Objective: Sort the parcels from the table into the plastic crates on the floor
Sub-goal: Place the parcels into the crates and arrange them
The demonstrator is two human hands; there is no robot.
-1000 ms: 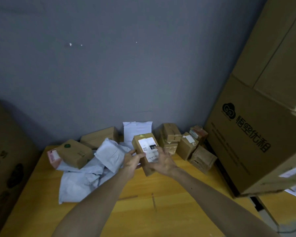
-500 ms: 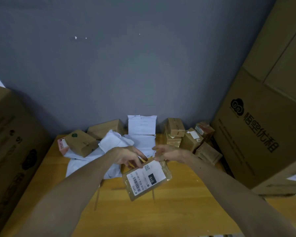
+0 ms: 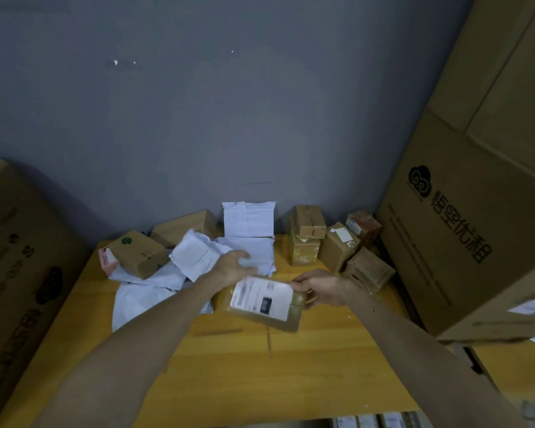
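Observation:
A flat brown cardboard parcel [image 3: 261,305] with a white shipping label faces up above the yellow wooden table [image 3: 260,372]. My left hand [image 3: 233,268] grips its upper left edge. At its right end, my right hand [image 3: 320,288] pinches it with thumb and fingers. Behind lie white mailer bags [image 3: 198,257], a brown box with a green mark [image 3: 138,253] and several small brown boxes [image 3: 337,245] against the grey wall.
A tall printed carton [image 3: 464,230] stands at the right of the table, another large carton [image 3: 16,273] at the left. Labelled parcels [image 3: 380,421] show just below the table's front edge. No plastic crate can be made out.
The parcel was lifted off the pile, brought toward me and turned so its label lies crosswise. Both hands shifted to its ends. The camera tilted slightly.

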